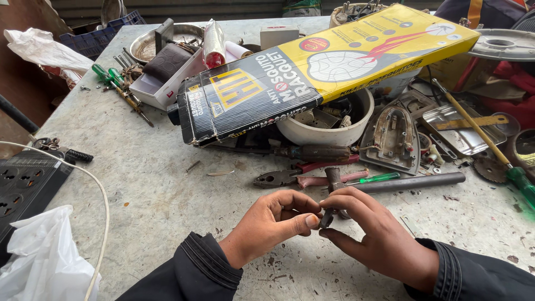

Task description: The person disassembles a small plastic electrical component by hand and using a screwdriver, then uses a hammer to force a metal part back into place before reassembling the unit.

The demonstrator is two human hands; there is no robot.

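Both my hands meet near the front of a grey, scratched workbench. My left hand curls its fingers and thumb against a small dark metal part. My right hand pinches the same part from the other side, fingers bent over it. Just beyond my fingers lie red-handled pliers, a hammer with a dark tubular handle and a small green screwdriver.
A long yellow and black box lies across a white bowl of parts. An iron soleplate, metal trays, screwdrivers and a white box sit behind. A black power strip, white cable and plastic bag are at left.
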